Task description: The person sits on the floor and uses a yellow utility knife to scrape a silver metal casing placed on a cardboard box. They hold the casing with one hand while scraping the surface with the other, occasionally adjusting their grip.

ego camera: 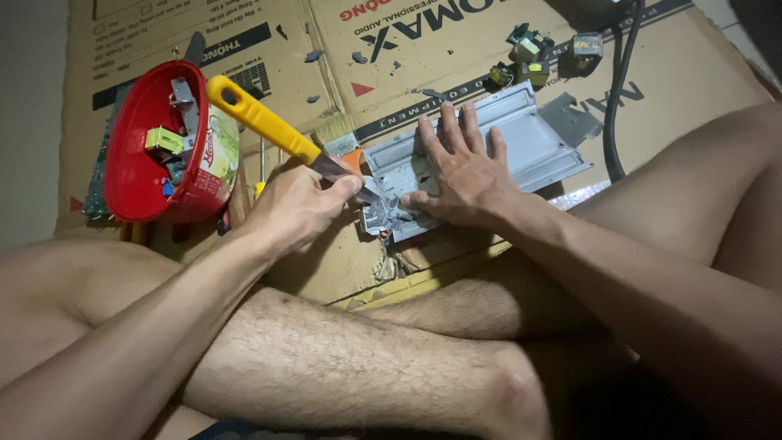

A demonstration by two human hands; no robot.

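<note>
Grey metal panel (521,143) under flat right hand (464,175), left hand (297,204) grip pinching yellow-handled tool (269,126).

Left hand (297,208) levers knife (277,130); right hand (464,175) pins plate (538,143).

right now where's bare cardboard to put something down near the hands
Bare cardboard lies between the red bowl and the small parts, above the metal tray. Crowded: by the left hand, right hand, brush and cable.
</note>
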